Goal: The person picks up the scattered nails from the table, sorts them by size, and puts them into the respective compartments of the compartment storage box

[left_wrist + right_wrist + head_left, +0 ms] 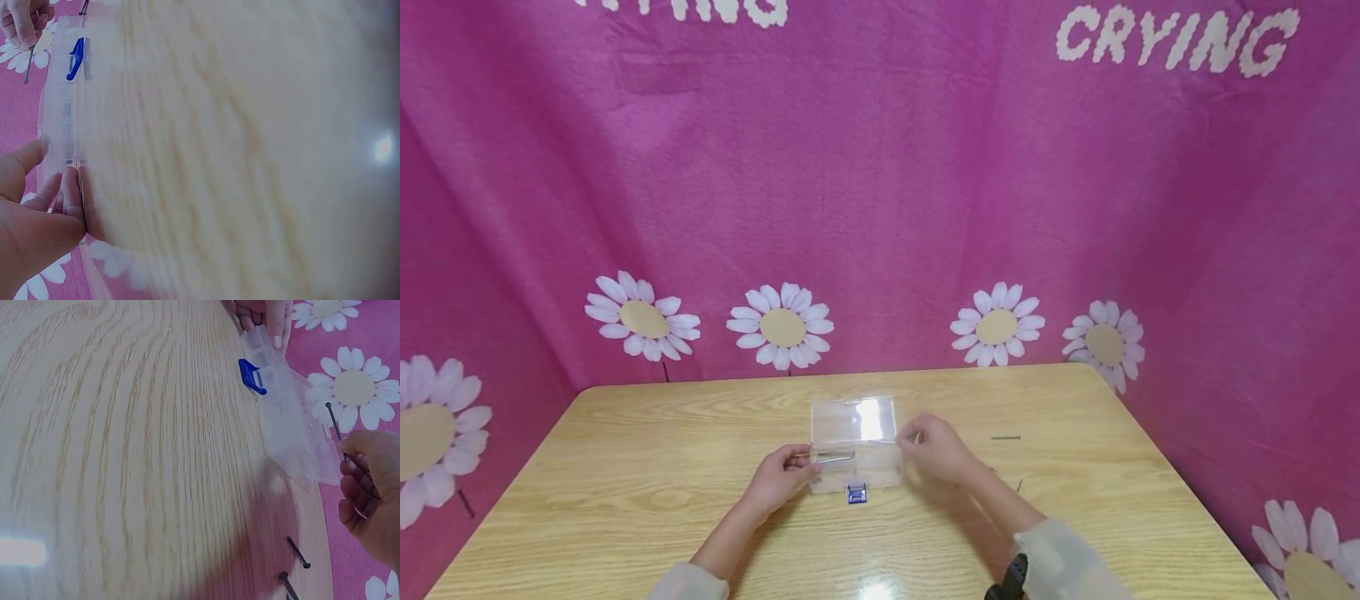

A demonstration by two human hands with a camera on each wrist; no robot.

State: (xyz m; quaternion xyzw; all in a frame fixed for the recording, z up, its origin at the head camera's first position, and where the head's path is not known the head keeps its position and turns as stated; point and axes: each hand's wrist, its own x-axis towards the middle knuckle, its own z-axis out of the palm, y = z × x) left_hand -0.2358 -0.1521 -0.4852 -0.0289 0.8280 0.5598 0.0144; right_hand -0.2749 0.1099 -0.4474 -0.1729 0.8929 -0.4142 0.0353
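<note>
A clear plastic box (877, 479) lies on the table with its hinged lid (838, 421) raised at the back. On its front is a blue latch (857, 493). Several nails (837, 458) lie in the left compartment. My left hand (782, 479) holds the box by its left end, thumb and fingers at the wall. Above the right part of the box, my right hand (936, 447) pinches a long nail (335, 425) between thumb and fingertips. The nail's head points away from the hand, over the box.
Right of the box, a nail (1006, 437) lies on the wooden table (662, 467). Closer to the right forearm are more loose nails (299, 552). A pink curtain (880, 183) with white flowers hangs behind the table and along its sides.
</note>
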